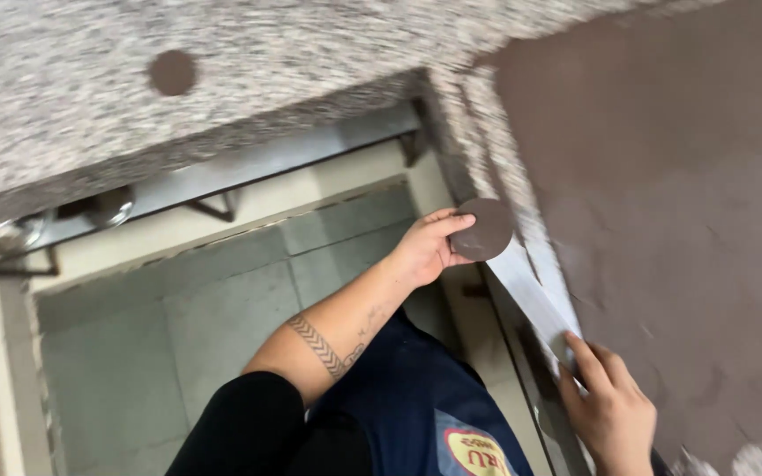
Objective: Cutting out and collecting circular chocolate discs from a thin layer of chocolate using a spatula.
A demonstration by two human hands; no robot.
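Brown disc [485, 229], round and flat, is being pinched at its edge by the left hand [425, 249], fingers closed on it, just beside the rim of the speckled stone worktop [63, 97]. Right hand [608, 407] is lying loosely open with fingers extended, touching the worktop's metal edge strip [531, 295] beside a large brown sheet [663, 203], gripping nothing. Second brown disc [173, 72] is resting on the worktop, well apart; grey tiled floor [196, 326] is showing below.

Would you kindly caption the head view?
Left hand holds a brown disc; right hand rests on the granite counter edge.
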